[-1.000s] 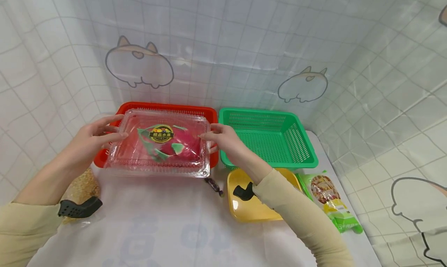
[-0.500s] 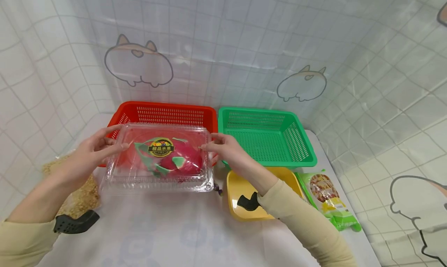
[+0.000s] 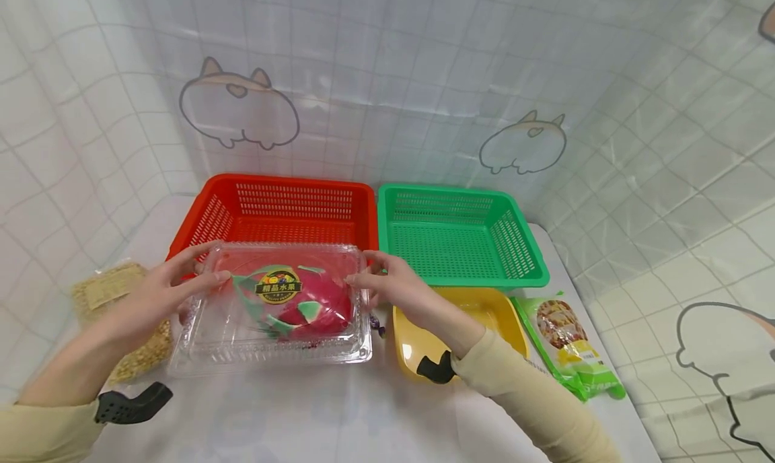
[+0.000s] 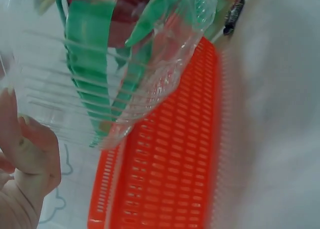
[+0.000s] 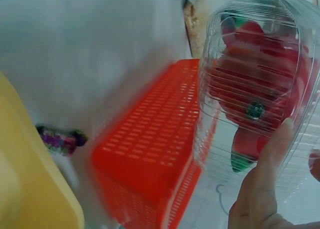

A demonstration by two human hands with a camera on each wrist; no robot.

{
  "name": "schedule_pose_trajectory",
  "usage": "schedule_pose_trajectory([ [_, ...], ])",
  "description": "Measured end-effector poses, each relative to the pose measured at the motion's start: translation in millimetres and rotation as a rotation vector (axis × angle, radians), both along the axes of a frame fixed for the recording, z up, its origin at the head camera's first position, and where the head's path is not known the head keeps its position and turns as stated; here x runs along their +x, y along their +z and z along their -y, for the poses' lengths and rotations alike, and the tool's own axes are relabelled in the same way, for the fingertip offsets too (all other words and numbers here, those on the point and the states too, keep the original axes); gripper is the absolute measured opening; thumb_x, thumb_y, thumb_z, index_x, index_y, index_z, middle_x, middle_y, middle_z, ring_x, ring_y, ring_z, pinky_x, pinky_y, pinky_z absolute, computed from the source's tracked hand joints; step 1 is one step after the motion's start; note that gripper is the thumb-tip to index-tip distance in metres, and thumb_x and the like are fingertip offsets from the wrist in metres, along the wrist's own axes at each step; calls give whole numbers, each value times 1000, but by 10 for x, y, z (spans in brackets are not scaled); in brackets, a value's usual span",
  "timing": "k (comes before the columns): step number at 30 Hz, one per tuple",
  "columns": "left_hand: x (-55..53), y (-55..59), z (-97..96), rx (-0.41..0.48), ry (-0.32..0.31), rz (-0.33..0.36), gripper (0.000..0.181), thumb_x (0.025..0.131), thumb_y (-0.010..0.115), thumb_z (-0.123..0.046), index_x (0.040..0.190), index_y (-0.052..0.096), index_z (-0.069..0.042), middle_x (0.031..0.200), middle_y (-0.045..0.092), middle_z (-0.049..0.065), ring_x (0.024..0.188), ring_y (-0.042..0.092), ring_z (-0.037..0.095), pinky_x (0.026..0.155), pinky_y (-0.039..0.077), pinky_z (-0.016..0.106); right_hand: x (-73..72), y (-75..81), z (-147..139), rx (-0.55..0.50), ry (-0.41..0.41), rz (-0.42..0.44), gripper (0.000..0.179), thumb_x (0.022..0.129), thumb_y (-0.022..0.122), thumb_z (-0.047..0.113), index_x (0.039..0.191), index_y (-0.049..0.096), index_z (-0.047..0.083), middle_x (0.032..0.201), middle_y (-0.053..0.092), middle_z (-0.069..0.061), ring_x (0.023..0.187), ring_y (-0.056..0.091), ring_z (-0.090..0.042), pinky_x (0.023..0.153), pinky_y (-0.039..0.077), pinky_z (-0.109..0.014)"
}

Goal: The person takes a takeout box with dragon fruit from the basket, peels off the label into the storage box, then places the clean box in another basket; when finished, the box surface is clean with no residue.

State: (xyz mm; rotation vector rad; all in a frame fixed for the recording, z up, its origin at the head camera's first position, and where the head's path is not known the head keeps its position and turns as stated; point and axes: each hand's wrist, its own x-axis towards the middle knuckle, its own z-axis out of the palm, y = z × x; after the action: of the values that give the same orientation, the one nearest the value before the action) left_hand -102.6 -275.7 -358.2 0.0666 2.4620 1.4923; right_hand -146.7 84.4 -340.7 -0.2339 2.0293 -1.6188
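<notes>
Between both hands is a clear plastic fruit box [image 3: 212, 328] with a black and gold label on its lid. Inside it lies a pink dragon fruit [image 3: 327, 301] with green scales, also visible through the wall in the right wrist view. My left hand [image 3: 163, 288] pinches the box's left end, thumb on top. At the right end, my right hand [image 3: 393, 285] grips it the same way. The box overlaps the front rim of the red basket [image 3: 284, 187] in the head view; in both wrist views it is held above that basket.
Right of the red basket stands a green basket [image 3: 460, 254]. A yellow bowl [image 3: 418, 342] sits in front of it, with a green food packet [image 3: 563, 342] alongside. One purple-wrapped candy [image 5: 60, 140] lies left of the bowl. A bag of yellowish grains [image 3: 142, 348] rests beneath my left forearm.
Both hands have drawn the fruit box toward me, from over the red basket to its front edge. More of the basket's inside shows now. The other items have stayed put.
</notes>
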Motion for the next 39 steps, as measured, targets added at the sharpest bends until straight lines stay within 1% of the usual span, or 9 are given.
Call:
schedule_pose_trajectory([
  [2, 16, -30, -4, -2, -13, 8, 70, 102, 53, -40, 160, 18, -23, 136, 41, 14, 61, 52, 22, 56, 47, 35, 35, -11, -15, -13, 7, 8, 70, 93, 70, 22, 152, 36, 7, 109, 58, -14, 64, 63, -17, 76, 59, -35],
  [8, 109, -137, 17, -15, -37, 14, 66, 103, 50, -40, 160, 19, -27, 142, 42, 18, 97, 54, 14, 62, 49, 35, 151, -59, -42, -28, 63, 15, 67, 93, 70, 18, 150, 38, 7, 105, 60, -14, 71, 65, -18, 68, 59, -33],
  [15, 236, -309, 4, 51, -49, 30, 60, 104, 48, -34, 158, 20, -32, 148, 38, 21, 101, 59, 9, 69, 54, 40, 229, -232, -68, -46, 87, 27, 65, 92, 71, 16, 148, 40, 6, 102, 61, -13, 80, 63, -18, 66, 58, -30],
  [21, 315, -488, 18, 83, -27, 49, 58, 105, 48, -33, 157, 22, -30, 147, 39, 9, 106, 56, 2, 74, 55, 44, 289, -392, -60, 3, 79, 15, 69, 90, 73, 18, 149, 39, 6, 101, 58, -12, 79, 63, -19, 67, 59, -33],
  [25, 359, -583, 21, 131, -26, 69, 56, 104, 48, -30, 156, 25, -31, 136, 47, -10, 105, 56, 0, 75, 55, 45, 341, -471, -42, 33, 81, 26, 73, 89, 74, 20, 151, 38, 8, 101, 59, -12, 74, 64, -20, 69, 59, -35],
  [28, 384, -644, 9, 172, -41, 95, 53, 104, 49, -25, 152, 28, -30, 124, 54, -16, 99, 62, 10, 68, 56, 43, 370, -528, -24, 45, 99, 27, 70, 89, 74, 20, 149, 40, 9, 100, 60, -12, 73, 64, -21, 69, 59, -37],
  [32, 375, -732, -18, 175, -72, 129, 53, 103, 51, -24, 149, 27, -32, 125, 55, 0, 95, 62, 20, 56, 54, 40, 385, -599, -12, 52, 126, -4, 64, 90, 73, 19, 145, 43, 7, 99, 61, -11, 78, 63, -21, 65, 59, -39],
  [34, 360, -774, -30, 152, -75, 141, 54, 102, 52, -26, 149, 26, -33, 129, 52, 8, 95, 60, 17, 55, 53, 39, 384, -633, -10, 74, 130, -28, 64, 90, 73, 19, 145, 42, 5, 97, 61, -11, 79, 62, -21, 64, 58, -37],
  [39, 323, -839, -60, 111, -72, 146, 60, 102, 55, -29, 152, 23, -23, 134, 45, 21, 94, 57, 17, 53, 52, 38, 375, -705, -4, 163, 120, -70, 71, 88, 74, 22, 147, 39, 2, 101, 57, -11, 85, 58, -21, 69, 55, -34],
])
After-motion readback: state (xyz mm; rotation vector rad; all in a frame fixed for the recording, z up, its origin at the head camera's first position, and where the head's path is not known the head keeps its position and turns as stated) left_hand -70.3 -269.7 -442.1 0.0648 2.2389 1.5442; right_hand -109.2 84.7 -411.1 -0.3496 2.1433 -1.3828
